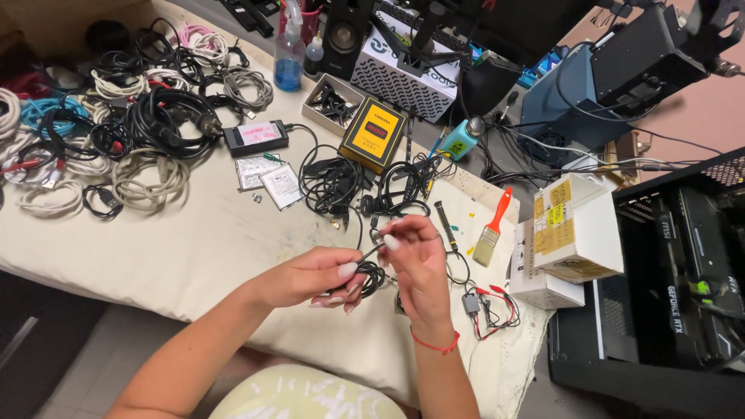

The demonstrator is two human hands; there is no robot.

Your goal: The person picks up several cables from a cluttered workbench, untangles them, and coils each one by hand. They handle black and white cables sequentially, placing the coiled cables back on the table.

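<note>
Thin black cable (371,273): gathered into a small, loose coil of several loops, held up off the cream-covered table (194,248) at the front edge. One straight end runs up and to the right out of the coil, stretched taut. Coil sits partly hidden behind fingers; its plug or tip cannot be made out. Matte, dark, narrow gauge.

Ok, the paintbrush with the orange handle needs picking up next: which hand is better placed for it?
Probably the right hand. It is on the same side as the paintbrush and nearer to it, pinching only the thin black cable's end. The left hand is farther off and holds the coiled bundle.
</note>
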